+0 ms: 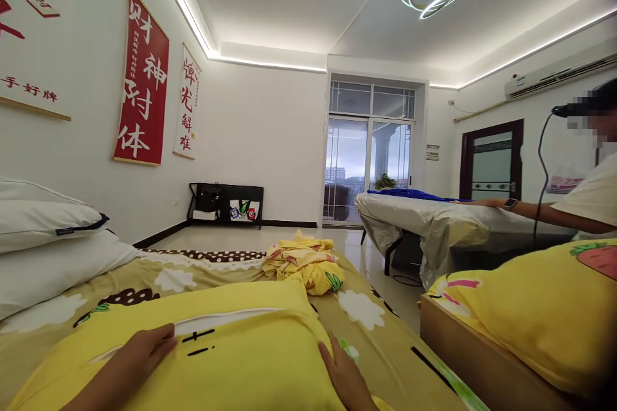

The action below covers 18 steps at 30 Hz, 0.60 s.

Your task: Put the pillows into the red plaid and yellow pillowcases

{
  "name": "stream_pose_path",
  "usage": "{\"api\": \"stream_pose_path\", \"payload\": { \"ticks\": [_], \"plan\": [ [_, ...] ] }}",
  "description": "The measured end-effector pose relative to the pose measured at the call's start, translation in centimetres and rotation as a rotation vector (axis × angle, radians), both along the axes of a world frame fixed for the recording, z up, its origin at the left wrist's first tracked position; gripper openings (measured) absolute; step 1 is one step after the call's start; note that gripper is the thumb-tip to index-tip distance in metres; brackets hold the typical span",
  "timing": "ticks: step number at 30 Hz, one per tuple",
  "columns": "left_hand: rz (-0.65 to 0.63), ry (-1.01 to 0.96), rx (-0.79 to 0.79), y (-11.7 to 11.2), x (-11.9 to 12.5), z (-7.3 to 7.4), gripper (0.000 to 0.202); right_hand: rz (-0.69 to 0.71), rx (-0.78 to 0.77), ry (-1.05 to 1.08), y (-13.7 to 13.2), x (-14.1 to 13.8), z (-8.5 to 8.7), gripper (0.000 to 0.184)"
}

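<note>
A big yellow pillow with a white stripe lies on the patterned bed sheet right in front of me. My left hand rests flat on its left side, fingers stretched out. My right hand lies against the pillow's right edge with the fingers extended. Neither hand grips anything. Further down the bed sits a crumpled yellow cloth.
Two white pillows are stacked at the left by the wall. Another yellow pillow lies on a wooden-edged bed at the right. Beyond it another person reaches an arm over a grey-covered bed. A black rack stands by the far wall.
</note>
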<state>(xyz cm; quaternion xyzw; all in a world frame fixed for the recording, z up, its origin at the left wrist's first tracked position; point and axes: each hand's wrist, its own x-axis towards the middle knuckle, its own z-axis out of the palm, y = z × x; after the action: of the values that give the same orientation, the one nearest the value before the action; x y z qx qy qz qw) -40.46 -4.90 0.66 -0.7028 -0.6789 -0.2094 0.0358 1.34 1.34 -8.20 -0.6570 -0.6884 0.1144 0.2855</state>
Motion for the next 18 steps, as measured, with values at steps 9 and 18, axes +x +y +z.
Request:
{"api": "stream_pose_path", "payload": {
  "ticks": [9, 18],
  "plan": [
    [0.081, -0.016, 0.148, 1.5, 3.2, 10.3, 0.033, -0.032, 0.227, 0.037, -3.4, -0.4, 1.9, 0.047],
    [0.107, 0.273, -0.093, 0.5, 2.0, -0.1, 0.042, 0.017, 0.134, -0.301, -2.4, 1.3, 4.7, 0.035]
  ]
}}
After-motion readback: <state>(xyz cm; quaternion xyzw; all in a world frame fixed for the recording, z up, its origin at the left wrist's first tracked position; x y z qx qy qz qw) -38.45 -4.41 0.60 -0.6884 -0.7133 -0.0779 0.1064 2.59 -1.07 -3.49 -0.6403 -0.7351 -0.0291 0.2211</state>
